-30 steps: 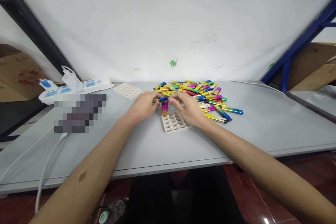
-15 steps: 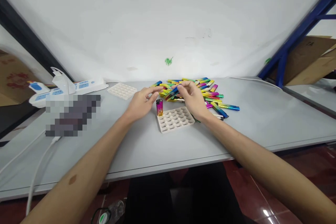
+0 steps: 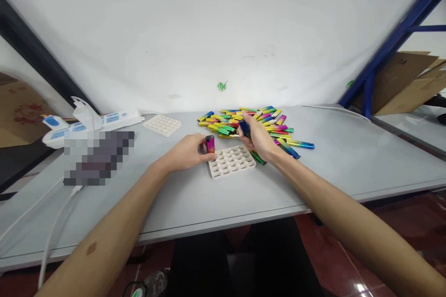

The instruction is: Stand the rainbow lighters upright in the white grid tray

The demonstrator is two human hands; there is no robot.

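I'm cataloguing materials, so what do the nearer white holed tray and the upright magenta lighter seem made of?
White rectangular holed tray: probably matte moulded plastic, given its even colour and regular holes. Upright magenta lighter: glossy, perhaps foil over plastic, given its metallic sheen.

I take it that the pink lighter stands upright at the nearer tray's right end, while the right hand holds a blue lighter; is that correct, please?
Not quite: the head view shows the pink lighter upright at the far left corner of the nearer tray, not its right end. As you said, the right hand holds a blue lighter.
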